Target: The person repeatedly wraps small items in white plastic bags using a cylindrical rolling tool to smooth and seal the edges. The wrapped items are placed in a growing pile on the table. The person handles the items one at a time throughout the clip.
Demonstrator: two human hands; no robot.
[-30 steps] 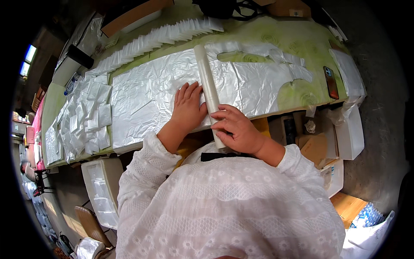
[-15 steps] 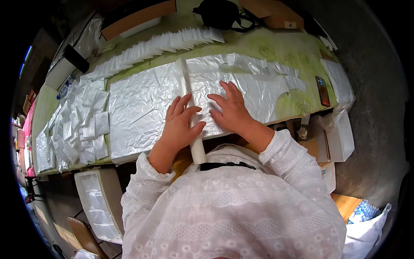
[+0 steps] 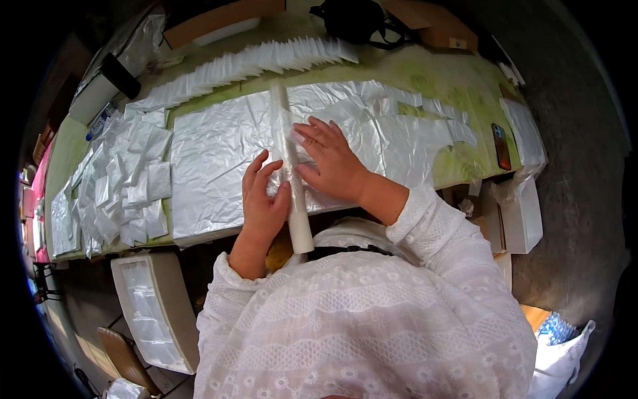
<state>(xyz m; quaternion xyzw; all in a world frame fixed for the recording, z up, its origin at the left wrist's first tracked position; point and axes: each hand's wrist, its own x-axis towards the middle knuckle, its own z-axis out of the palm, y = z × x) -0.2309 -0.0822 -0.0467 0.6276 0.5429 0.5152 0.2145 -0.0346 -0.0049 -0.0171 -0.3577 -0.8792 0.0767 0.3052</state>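
Note:
A long whitish tube (image 3: 301,233) lies across the table's front edge, pointing away from me, with its near end against my waist. Clear plastic film (image 3: 219,159) is spread flat and crinkled to its left, and more film (image 3: 372,143) lies to its right. My left hand (image 3: 264,203) is beside the tube's left side, fingers apart, thumb close against it. From the right, my right hand (image 3: 330,159) reaches to the tube with fingers stretched out, its fingertips on the film there. A small flap of film shows by these fingertips.
Small clear packets (image 3: 126,179) lie heaped at the left. A fanned row of white packets (image 3: 246,65) runs along the back. A phone (image 3: 500,146) lies at the right edge. Behind are a black bag (image 3: 352,20) and cardboard box (image 3: 435,23); a white drawer-like bin (image 3: 156,309) stands below left.
My right hand has moved left onto the film at the tube. My left hand has shifted slightly left and down. Film right of the tube has bunched and moved.

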